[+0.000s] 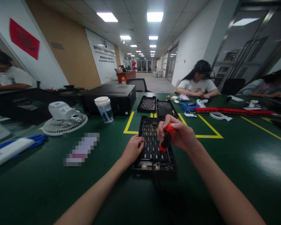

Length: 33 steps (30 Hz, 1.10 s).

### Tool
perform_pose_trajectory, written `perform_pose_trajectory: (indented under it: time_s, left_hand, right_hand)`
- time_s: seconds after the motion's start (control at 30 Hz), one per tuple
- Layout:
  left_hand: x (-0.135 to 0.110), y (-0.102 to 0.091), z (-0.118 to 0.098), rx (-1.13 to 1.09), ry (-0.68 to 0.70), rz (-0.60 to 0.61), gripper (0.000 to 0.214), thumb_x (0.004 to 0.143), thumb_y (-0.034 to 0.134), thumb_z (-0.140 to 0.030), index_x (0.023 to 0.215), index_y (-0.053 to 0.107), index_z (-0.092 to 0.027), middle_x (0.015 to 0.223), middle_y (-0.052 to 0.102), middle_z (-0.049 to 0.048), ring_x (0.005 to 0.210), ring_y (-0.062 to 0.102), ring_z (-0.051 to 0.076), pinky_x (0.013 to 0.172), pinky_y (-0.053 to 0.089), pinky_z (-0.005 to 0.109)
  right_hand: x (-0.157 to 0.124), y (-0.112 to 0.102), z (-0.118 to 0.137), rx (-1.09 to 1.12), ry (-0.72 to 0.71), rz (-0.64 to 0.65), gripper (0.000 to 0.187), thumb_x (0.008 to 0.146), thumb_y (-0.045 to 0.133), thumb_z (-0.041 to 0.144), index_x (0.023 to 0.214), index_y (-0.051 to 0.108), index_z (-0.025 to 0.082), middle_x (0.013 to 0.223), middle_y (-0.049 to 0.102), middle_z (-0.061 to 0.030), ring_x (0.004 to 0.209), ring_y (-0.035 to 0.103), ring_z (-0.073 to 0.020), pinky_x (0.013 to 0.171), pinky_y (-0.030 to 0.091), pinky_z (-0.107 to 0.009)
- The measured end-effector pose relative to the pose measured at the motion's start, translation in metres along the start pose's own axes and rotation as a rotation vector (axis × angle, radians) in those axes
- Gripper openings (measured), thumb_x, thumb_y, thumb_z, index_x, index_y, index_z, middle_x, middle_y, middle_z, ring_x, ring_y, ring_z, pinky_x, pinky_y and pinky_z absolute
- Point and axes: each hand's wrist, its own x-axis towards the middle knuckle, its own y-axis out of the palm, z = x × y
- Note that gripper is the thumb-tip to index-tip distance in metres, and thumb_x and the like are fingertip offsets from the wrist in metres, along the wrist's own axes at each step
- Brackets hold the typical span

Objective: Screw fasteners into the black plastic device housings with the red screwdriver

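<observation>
A black plastic case [174, 159] with rows of rounded black shapes inside lies on the green table in front of me. A small board with pale parts shows at its near end. My left hand [134, 148] grips the case's left rim, its fingers curled over the edge. Above the right half of the case, my right hand [178, 132] is closed round the red and black handle of a screwdriver [167, 139]. The tool tilts down toward the near end of the case. Its tip is too dark to make out.
Beyond the case lie an open tray of rounded shapes [148, 103] and a dark lid-like piece [166, 107]. To the left are a lidded cup [104, 109], a white fan [64, 120] and a large black box [110, 93]. A blue bin [189, 106] stands near a seated person [198, 82].
</observation>
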Motion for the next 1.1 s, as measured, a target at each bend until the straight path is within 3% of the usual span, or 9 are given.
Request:
perform_pose_trajectory:
  time_s: [0.6, 1.1]
  left_hand:
    - [0.000, -0.002, -0.002, 0.013, 0.009, -0.010, 0.019, 0.082, 0.043, -0.020, 0.084, 0.062, -0.020, 0.097, 0.064, 0.0035, 0.105, 0.050, 0.020, 0.097, 0.037, 0.040]
    - [0.000, -0.002, -0.004, 0.002, 0.003, 0.001, 0.021, 0.082, 0.042, -0.020, 0.085, 0.063, -0.021, 0.098, 0.063, 0.0037, 0.108, 0.048, 0.020, 0.098, 0.036, 0.040]
  right_hand:
    - [-0.004, -0.002, 0.013, -0.173, 0.070, 0.030, 0.006, 0.080, 0.047, 0.019, 0.084, 0.049, 0.015, 0.087, 0.059, -0.0065, 0.075, 0.060, -0.0174, 0.071, 0.046, -0.037]
    - [-0.007, -0.001, 0.026, -0.399, 0.075, -0.013, 0.007, 0.081, 0.053, 0.022, 0.081, 0.052, 0.014, 0.090, 0.058, -0.0069, 0.071, 0.059, -0.0131, 0.067, 0.049, -0.032]
